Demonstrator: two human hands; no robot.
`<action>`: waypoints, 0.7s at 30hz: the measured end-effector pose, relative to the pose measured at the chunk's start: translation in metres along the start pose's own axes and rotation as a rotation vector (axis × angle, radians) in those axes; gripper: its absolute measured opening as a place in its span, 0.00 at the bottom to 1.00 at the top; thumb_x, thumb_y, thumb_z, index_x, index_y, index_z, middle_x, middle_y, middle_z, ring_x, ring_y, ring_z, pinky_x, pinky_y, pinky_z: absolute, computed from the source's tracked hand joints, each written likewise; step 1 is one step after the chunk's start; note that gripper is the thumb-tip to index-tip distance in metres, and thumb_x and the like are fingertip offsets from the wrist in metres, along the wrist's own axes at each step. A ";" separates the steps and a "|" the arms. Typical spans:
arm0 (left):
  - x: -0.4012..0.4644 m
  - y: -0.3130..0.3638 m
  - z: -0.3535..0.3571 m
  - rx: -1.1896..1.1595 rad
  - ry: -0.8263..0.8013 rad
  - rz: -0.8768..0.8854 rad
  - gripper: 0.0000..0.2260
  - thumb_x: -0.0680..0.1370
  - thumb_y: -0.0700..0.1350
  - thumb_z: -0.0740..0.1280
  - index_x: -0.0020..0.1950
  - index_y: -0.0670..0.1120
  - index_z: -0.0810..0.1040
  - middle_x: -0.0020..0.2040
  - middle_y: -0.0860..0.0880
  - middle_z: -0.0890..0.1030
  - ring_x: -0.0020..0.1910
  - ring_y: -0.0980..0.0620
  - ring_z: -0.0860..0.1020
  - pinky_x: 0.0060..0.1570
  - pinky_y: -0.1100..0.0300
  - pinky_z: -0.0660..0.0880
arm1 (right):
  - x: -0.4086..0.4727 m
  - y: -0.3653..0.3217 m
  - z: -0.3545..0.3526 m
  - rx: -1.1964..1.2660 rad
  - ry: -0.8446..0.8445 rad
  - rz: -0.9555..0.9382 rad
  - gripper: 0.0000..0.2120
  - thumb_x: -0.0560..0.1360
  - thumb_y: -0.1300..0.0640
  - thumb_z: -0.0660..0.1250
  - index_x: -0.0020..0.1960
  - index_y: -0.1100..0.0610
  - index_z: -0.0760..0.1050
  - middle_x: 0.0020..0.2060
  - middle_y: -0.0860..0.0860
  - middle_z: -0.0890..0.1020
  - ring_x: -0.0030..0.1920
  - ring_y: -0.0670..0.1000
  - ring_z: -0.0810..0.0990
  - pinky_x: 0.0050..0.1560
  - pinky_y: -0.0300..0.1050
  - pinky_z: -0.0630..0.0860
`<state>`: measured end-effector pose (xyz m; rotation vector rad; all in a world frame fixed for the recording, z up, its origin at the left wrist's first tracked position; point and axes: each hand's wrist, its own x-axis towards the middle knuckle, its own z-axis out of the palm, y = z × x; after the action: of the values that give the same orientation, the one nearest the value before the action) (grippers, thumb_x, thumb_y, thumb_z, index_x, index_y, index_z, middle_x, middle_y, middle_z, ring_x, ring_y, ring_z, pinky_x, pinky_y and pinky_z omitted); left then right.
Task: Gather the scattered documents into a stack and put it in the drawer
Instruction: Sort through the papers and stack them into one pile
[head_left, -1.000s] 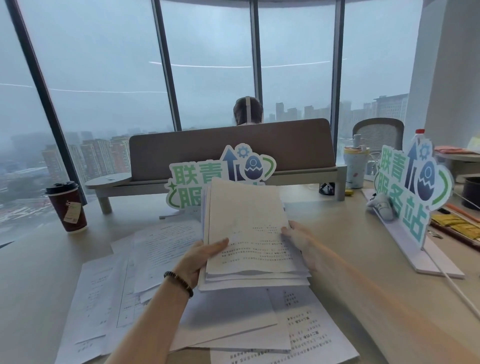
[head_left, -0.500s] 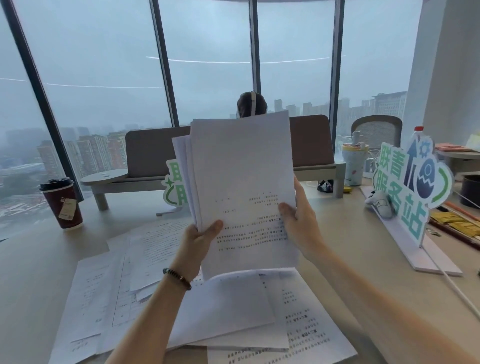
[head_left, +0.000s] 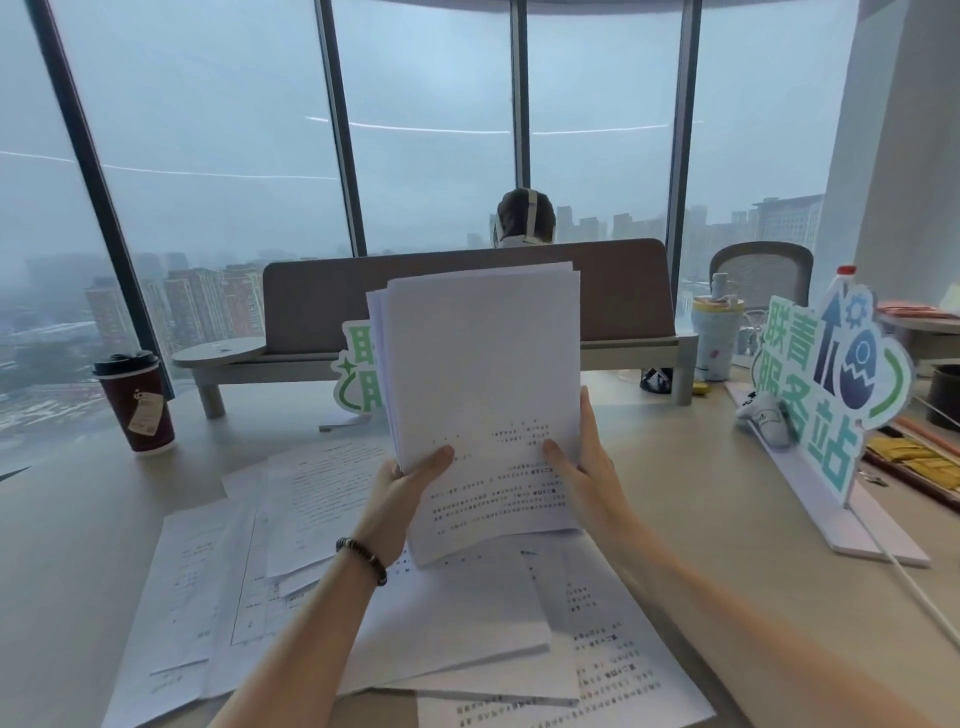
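The desk (head_left: 78, 545) extends under and beyond both hands. The loose documents (head_left: 291, 519) lie fanned out on it below and to the left of the hands, overlapping one another, with more sheets under the forearms. The partial stack (head_left: 483, 374) is held upright above them, its lower edge close over the sheets below; whether it touches them cannot be determined. No drawer is in view.

Risk, as a judgement: the stack's left edges are stepped, not flush. If the grip slackens during squaring, sheets may slide out and fan back onto the desk. The paper coffee cup (head_left: 136, 402) stands well to the left of the hands; a wide sweep for the far sheets could tip it onto the paper.

Pose: both forearms reach forward. The left hand (head_left: 410, 483) pinches the stack's left edge, thumb on the front face. The right hand (head_left: 584, 462) clamps the right edge likewise.
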<state>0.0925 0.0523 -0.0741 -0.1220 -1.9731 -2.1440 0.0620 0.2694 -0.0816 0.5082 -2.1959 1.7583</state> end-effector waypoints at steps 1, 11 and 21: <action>0.000 -0.001 0.000 0.023 0.003 0.005 0.07 0.78 0.44 0.69 0.52 0.43 0.83 0.47 0.44 0.87 0.47 0.45 0.85 0.44 0.53 0.81 | -0.001 0.002 0.002 0.013 -0.007 0.014 0.36 0.83 0.53 0.60 0.79 0.39 0.38 0.73 0.39 0.64 0.69 0.46 0.69 0.71 0.50 0.67; 0.016 -0.005 -0.001 0.387 0.197 0.044 0.09 0.79 0.50 0.69 0.39 0.49 0.81 0.39 0.44 0.83 0.38 0.44 0.81 0.42 0.43 0.80 | 0.016 -0.001 -0.010 -0.094 -0.035 0.071 0.34 0.81 0.64 0.58 0.79 0.39 0.52 0.62 0.46 0.79 0.57 0.52 0.79 0.55 0.54 0.79; 0.035 -0.017 -0.046 0.377 0.297 -0.327 0.15 0.78 0.46 0.71 0.57 0.35 0.78 0.52 0.40 0.82 0.48 0.42 0.79 0.48 0.52 0.75 | 0.026 0.012 -0.020 -0.694 -0.146 0.416 0.15 0.80 0.52 0.56 0.56 0.60 0.75 0.53 0.55 0.80 0.52 0.57 0.75 0.50 0.46 0.70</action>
<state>0.0591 0.0040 -0.0875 0.5819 -2.2827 -1.7751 0.0333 0.2889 -0.0761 0.0096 -2.9568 0.9908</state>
